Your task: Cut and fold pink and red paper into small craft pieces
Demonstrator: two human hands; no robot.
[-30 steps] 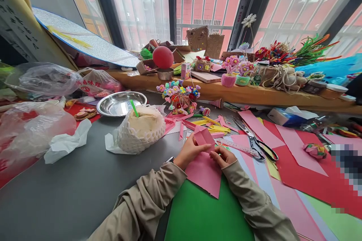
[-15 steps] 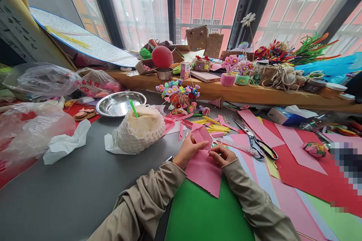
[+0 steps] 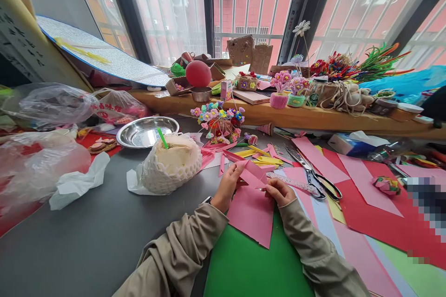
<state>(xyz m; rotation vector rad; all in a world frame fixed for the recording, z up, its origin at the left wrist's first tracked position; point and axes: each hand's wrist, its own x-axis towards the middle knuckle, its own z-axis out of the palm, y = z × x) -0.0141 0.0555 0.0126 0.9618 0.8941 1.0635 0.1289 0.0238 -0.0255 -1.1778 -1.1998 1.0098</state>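
Observation:
A small creased piece of pink paper (image 3: 251, 172) is held between my two hands. My left hand (image 3: 228, 188) pinches its upper left side. At its lower right, my right hand (image 3: 279, 191) has thumb and fingers closed on the edge. Beneath them lies a larger pink sheet (image 3: 251, 220) on a green board (image 3: 258, 264). To the right of my right hand are large black-handled scissors (image 3: 313, 176) and a patterned clear ruler (image 3: 296, 182). Folded yellow strips (image 3: 266, 159) and pink paper strips lie just beyond my hands.
A coconut (image 3: 172, 162) in white foam netting with a green straw stands left, before a metal plate (image 3: 148, 131). Behind are a bunch of crocheted flowers (image 3: 219, 120) and a cluttered wooden ledge (image 3: 240, 113). Red card (image 3: 376, 209) lies right; plastic bags (image 3: 38, 162) lie left.
The small pink piece has turned from upright to a slanted position between my hands. My right hand has moved slightly right and its fingers now hold the paper's edge.

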